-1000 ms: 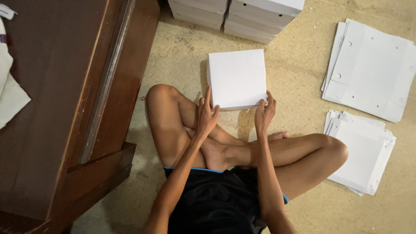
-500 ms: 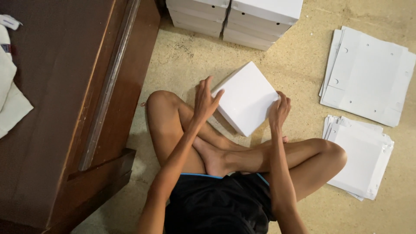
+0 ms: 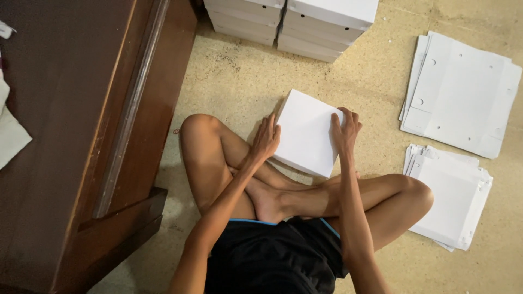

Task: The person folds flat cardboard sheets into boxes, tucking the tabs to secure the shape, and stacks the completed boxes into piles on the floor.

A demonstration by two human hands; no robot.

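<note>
Change: the white box (image 3: 306, 132) has turned since half a second ago; before, one corner pointed away from the person, now it is almost square to the hands.
Left hand (image 3: 266, 140): fingers flat and together against the box's left side.
Right hand (image 3: 345, 129): fingers curl over the right top edge.
Box place: between both palms, above the crossed legs.
Beyond the fingertips: stacked white boxes (image 3: 291, 24).
Right of the right fingers: flat cardboard sheets (image 3: 463, 92).
</note>
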